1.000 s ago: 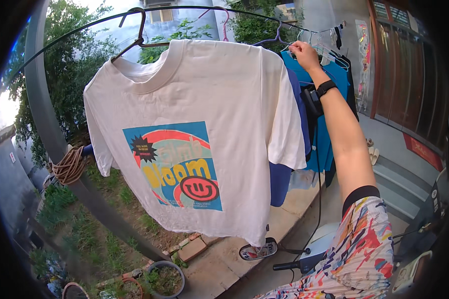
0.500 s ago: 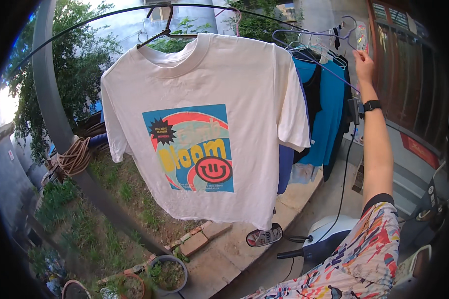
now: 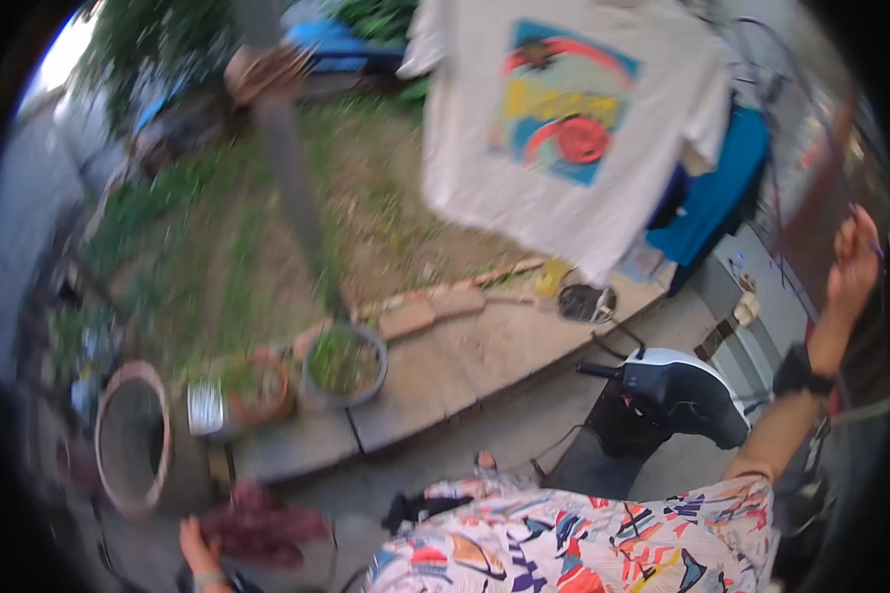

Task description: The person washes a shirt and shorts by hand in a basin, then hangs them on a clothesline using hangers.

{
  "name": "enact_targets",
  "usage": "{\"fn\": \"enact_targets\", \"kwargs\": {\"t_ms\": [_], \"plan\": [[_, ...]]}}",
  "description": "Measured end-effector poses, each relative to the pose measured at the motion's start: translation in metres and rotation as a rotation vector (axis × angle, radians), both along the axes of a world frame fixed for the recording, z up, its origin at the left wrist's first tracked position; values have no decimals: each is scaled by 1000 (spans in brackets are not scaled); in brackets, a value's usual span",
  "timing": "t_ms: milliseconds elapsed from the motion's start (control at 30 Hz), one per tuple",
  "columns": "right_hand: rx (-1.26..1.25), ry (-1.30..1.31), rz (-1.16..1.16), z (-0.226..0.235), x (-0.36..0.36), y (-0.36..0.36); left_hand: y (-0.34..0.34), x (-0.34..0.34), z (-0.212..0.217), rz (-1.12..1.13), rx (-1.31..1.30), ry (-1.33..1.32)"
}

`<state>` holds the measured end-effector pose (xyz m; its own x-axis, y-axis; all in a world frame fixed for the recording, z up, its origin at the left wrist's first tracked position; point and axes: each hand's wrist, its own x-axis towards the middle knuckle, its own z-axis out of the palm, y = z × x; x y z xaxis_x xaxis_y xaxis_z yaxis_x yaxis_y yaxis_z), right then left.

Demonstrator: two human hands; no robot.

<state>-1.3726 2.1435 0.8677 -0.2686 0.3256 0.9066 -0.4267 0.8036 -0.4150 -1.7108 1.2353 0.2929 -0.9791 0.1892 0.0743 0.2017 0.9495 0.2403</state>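
Observation:
My right hand (image 3: pixel 850 259), raised at the right with a dark watch on its wrist, is closed on a thin purple clothes hanger (image 3: pixel 819 97), its outline smeared by motion. At the lower left, my left hand (image 3: pixel 200 546) grips the edge of a crumpled maroon garment (image 3: pixel 265 526); the blur hides how its fingers lie. A white T-shirt (image 3: pixel 470 148) with a colourful square print hangs in front of me, its top out of the picture. Behind it hangs a teal garment (image 3: pixel 724 198).
Below me a scooter (image 3: pixel 677 390) with a round mirror (image 3: pixel 586 302) stands beside a paved ledge (image 3: pixel 445 371). Plant pots, among them a grey one (image 3: pixel 346 366) and a large clay one (image 3: pixel 133 494), line the garden bed. A post (image 3: pixel 292 178) rises at the left.
My view has swung downward and left. My right hand, still with the purple hanger, has come away from the hanging clothes. My left hand and the maroon garment have come into view.

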Motion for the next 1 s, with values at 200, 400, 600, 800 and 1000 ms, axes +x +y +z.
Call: {"fn": "enact_targets", "kwargs": {"t_ms": [200, 400, 600, 800, 1000], "plan": [[-197, -535, 428, -130, -164, -188, 50, 24, 121, -63, 177, 102], [-302, -913, 896, -279, -300, -380, 27, 30, 165, -127, 229, 75], [-352, -965, 1090, -368, -341, -479, 32, 45, 162, -213, 211, 182], [-391, -1068, 1181, -412, -371, -492, 42, 47, 165, -194, 330, 249], [-487, -1140, 1254, -423, -389, -495, 49, 51, 163, -147, 388, 314]]}}
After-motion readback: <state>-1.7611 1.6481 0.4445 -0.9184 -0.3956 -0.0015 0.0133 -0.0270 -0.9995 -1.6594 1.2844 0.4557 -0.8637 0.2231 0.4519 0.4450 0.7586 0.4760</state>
